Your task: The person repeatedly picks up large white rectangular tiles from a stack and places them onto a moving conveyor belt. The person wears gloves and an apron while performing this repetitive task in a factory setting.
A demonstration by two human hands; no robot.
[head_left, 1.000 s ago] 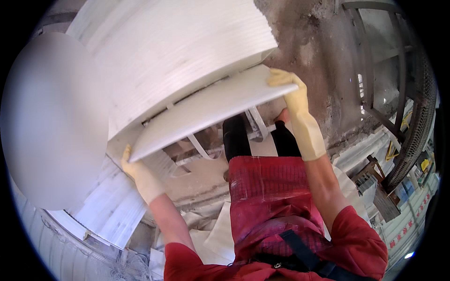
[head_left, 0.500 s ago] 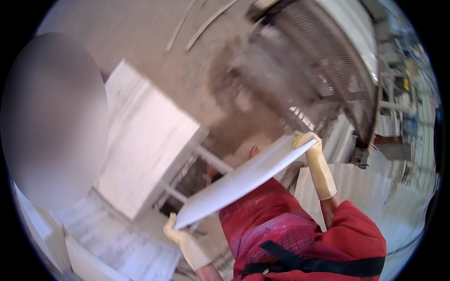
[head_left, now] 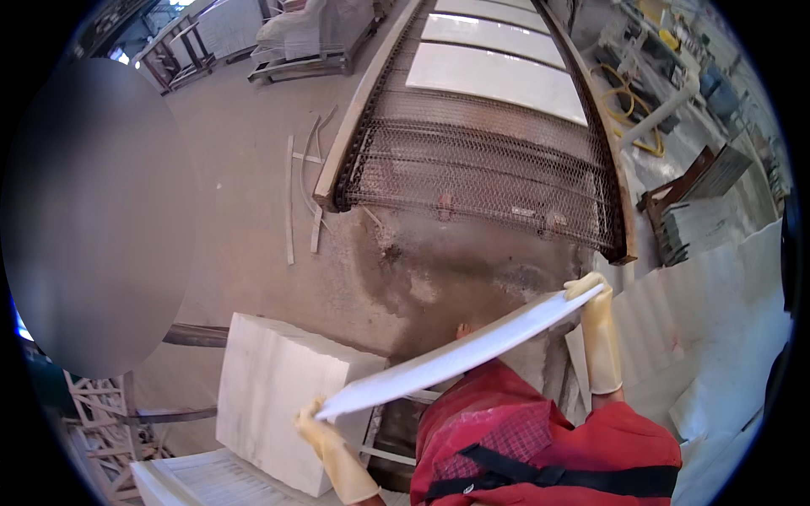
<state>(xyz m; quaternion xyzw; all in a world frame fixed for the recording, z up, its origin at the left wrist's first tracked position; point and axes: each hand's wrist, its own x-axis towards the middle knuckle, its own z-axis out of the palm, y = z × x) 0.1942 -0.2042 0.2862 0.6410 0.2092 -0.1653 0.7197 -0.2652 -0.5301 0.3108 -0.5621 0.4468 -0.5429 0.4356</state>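
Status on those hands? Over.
Left yellow-gloved hand, right yellow-gloved hand: holding opposite ends. Long, thin white panel between them. Blocky white stack near left.

No lettering, label, number or sign could be read, whether on the long, thin white slab (head_left: 464,353), the white box-shaped block (head_left: 283,396) or the brown metal-mesh conveyor belt (head_left: 481,160).

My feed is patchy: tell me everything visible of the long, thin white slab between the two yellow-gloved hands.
This thin white slab looks stone-like. It shows nearly edge-on, slanting up toward picture right; its bend may be lens distortion. The left hand, in a yellow rubbery glove, grips its left end; the right hand, gloved alike, grips the other. Contact with the red cloth apron is unclear.
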